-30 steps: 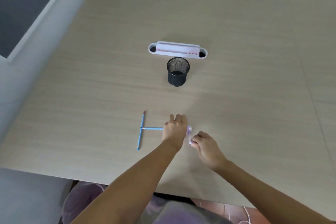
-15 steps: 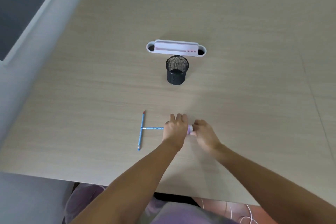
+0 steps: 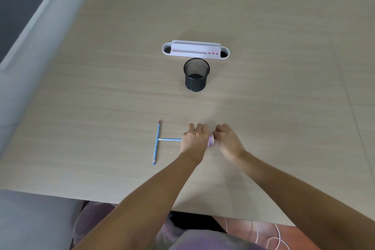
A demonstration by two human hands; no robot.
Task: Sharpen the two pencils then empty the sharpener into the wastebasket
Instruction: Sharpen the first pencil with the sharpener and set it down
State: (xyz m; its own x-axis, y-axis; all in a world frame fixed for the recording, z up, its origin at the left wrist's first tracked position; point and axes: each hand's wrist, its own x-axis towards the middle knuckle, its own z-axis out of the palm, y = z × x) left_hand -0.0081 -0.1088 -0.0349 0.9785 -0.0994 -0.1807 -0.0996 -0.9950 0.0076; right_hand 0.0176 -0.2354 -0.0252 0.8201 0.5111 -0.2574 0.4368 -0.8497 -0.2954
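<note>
Pencil one (image 3: pixel 170 139) lies sideways on the table (image 3: pixel 101 107), and your left hand (image 3: pixel 195 141) is closed around its right end, so only the blue shaft sticking out to the left of your fist shows. Its free end touches the second pencil (image 3: pixel 156 142), meeting it about midway along, so the two form a T. That second pencil lies loose on the table, running away from you, red tip at the far end and the pale end nearer you.

The sharpener (image 3: pixel 211 141), a small pinkish-lilac piece, sits between your two hands, right at the end of your left fist. Your right hand (image 3: pixel 228 140) is curled over it, fingers bent down and gripping it from the right side. Most of the sharpener is hidden, and you cannot see whether the pencil tip is inside it.

Farther out on the table, straight ahead, the wastebasket (image 3: pixel 196 75) stands upright, a small black mesh cup with its mouth open to you. Just beyond it sits a white desk organizer (image 3: pixel 195 50), long and low, with a round hole at each end and pink markings on its face. Both are well apart from your hands.
</note>
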